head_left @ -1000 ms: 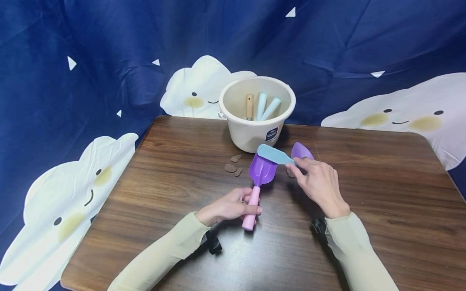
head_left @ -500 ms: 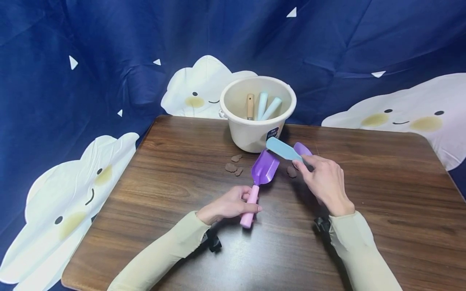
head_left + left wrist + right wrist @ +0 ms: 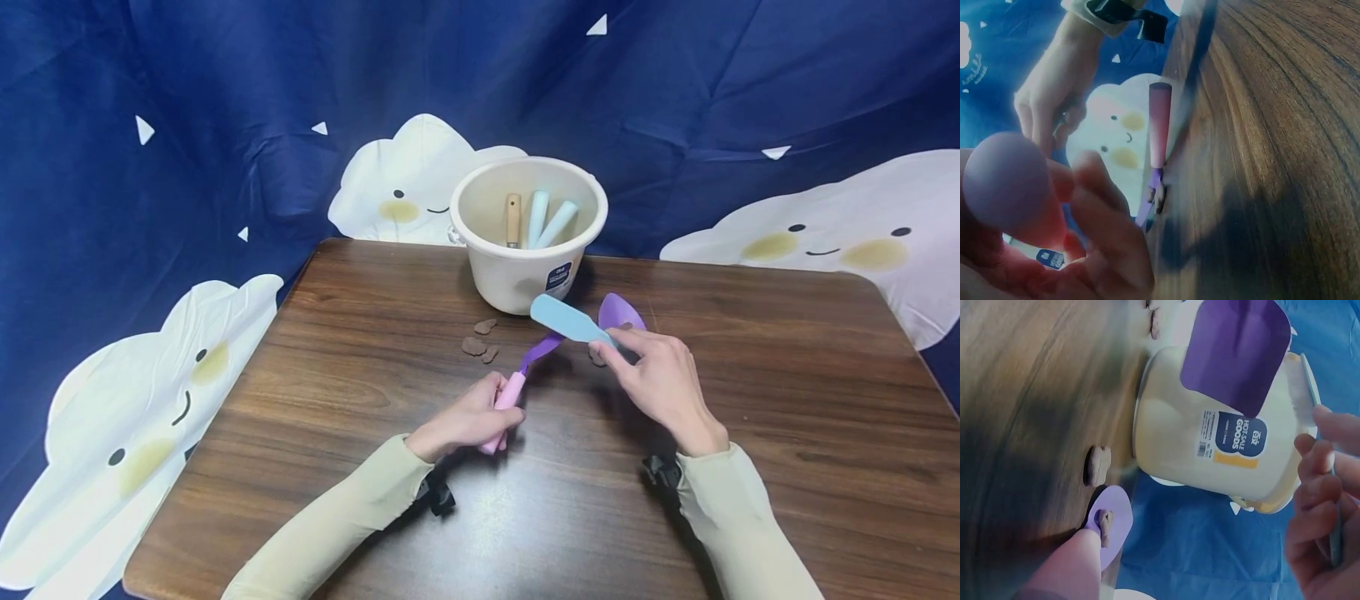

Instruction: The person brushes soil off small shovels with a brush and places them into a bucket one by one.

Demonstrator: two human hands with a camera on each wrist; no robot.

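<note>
My left hand [image 3: 468,414] grips the pink handle of a purple toy shovel [image 3: 542,350]. Its blade is turned nearly edge-on in the head view and shows as a broad purple face in front of the bucket in the right wrist view. Between thumb and fingers, my right hand [image 3: 663,383] holds a light-blue brush [image 3: 566,319], with a pale strip under its long flat head [image 3: 1300,390]. The brush head is above the shovel blade and overlaps it in the head view. A second purple shovel [image 3: 1124,519] lies on the table near my right hand, a brown lump [image 3: 1105,526] in its scoop.
A cream bucket [image 3: 502,279] stands at the table's back edge, holding a wooden handle [image 3: 513,218] and two light-blue handles [image 3: 538,215]. Several brown lumps [image 3: 474,346] lie left of the shovel; another [image 3: 1099,465] lies near the second shovel. A blue cloud-print curtain [image 3: 225,75] hangs behind.
The left shovel has rolled from face-up to nearly edge-on, its handle shifting slightly left. The brush moved right, off the blade, then came back left over it.
</note>
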